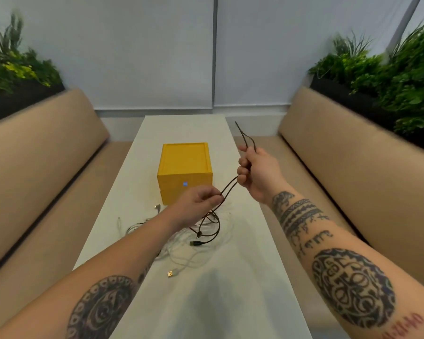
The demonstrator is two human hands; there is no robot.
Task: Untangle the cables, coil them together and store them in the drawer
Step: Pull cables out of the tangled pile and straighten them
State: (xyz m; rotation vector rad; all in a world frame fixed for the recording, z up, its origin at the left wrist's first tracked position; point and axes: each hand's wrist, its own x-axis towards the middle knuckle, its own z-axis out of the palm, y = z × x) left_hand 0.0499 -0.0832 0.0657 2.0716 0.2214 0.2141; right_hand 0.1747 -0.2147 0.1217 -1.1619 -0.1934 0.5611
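now | right hand (257, 171) fist grips dark cable (229, 189) | left hand (198, 204) fingertips pinch it lower

Long white table (242, 302) runs down middle, pretty plain. Tan left bench (42, 167) along its left edge, matching right bench (352, 167) along right edge, both with tall padded backrests. Left planter (15, 104), black, behind left backrest, full of green plants (15, 67), some yellowish leaves. Same deal other side: right planter (340, 96), bushier greenery (389, 69). Past far edge, white wall panels (132, 50) split by grey vertical post (215, 52).
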